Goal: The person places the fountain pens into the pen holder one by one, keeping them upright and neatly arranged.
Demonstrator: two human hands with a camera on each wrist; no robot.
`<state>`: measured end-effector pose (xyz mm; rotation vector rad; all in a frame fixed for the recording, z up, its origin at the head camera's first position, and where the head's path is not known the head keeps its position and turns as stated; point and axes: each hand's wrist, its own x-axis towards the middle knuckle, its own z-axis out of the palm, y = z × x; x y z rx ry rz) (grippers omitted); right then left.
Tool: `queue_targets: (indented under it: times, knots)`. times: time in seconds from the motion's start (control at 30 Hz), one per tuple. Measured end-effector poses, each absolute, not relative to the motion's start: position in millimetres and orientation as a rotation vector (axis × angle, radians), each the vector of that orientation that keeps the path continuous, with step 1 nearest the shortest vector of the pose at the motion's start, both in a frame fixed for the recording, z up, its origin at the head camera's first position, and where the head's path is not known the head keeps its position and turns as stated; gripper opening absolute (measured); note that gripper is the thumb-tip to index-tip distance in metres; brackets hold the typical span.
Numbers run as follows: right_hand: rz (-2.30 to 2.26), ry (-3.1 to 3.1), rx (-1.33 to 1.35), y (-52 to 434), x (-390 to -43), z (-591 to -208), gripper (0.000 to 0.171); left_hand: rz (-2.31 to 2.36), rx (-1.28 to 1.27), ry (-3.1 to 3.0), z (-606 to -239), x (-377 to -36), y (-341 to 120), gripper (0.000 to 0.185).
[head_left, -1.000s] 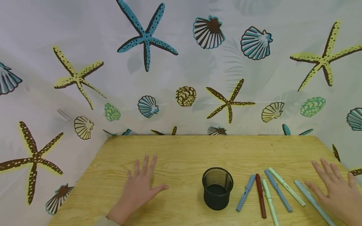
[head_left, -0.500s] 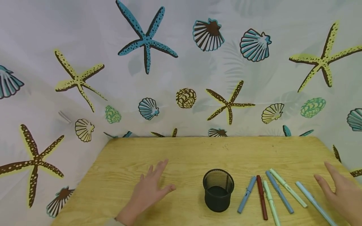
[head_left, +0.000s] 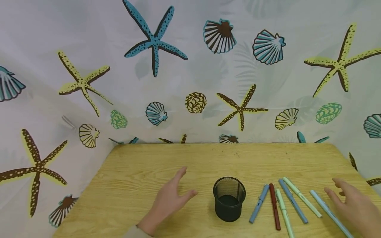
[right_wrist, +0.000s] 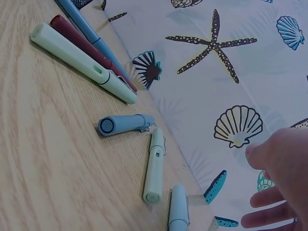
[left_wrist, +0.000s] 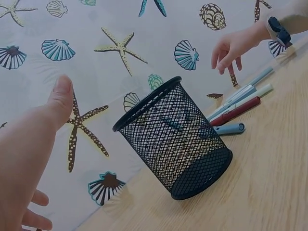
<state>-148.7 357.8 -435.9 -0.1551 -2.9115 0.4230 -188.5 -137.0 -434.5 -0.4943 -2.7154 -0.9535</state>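
The left hand point(head_left: 169, 200) is spread wide, with its thumb well away from the pointing finger, and it holds nothing. To the right of it, near the thumb but not touching, a black cup point(head_left: 228, 211) stands upright on the wooden table point(head_left: 143, 158). The cup is round and made of net with tiny holes, so you can see through its side. It has a thick, smooth black ring at the top and another dark ring round the bottom.

The right hand point(head_left: 354, 206) is loose, with its fingers a bit bent and a gap by the thumb. It holds nothing either. Six pens lie flat to the left of it. The closest is a light blue pen point(head_left: 331, 213), just beside the hand. Going further left come a pale green pen point(head_left: 303, 198), a blue pen point(head_left: 293, 201), another pale green pen point(head_left: 284, 213), a dark red pen point(head_left: 275, 206) and, furthest from the right hand, another blue pen point(head_left: 259, 203). They are slim and slanted, and some show a thin shiny clip. A dark band point(left_wrist: 279, 31) sits on the right wrist.

Beyond both hands hangs a pale cloth point(head_left: 190, 72) with starfish and shells.
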Motion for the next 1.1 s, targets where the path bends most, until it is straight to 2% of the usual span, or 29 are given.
queue_targets:
  times: [0.2,0.33,0.67,0.9,1.1]
  knots:
    - [0.465,-2.928,-0.147,357,-148,-444,0.045,-1.294,-0.603,-2.654,-439,-192,-122,0.076]
    - [0.498,-2.952,-0.113,359,-148,-448,0.041,-1.538,-0.675,-2.603,-446,-192,-112,0.075]
    - [0.575,-3.101,-0.129,360,-158,-452,0.044,-1.892,-0.786,-2.482,-451,-194,-95,0.070]
    - [0.590,-3.112,-0.048,365,-158,-455,0.064,-1.990,-0.838,-2.481,-450,-199,-86,0.069]
    - [0.589,-3.121,-0.027,366,-159,-459,0.061,-2.096,-0.930,-2.452,-452,-199,-81,0.072]
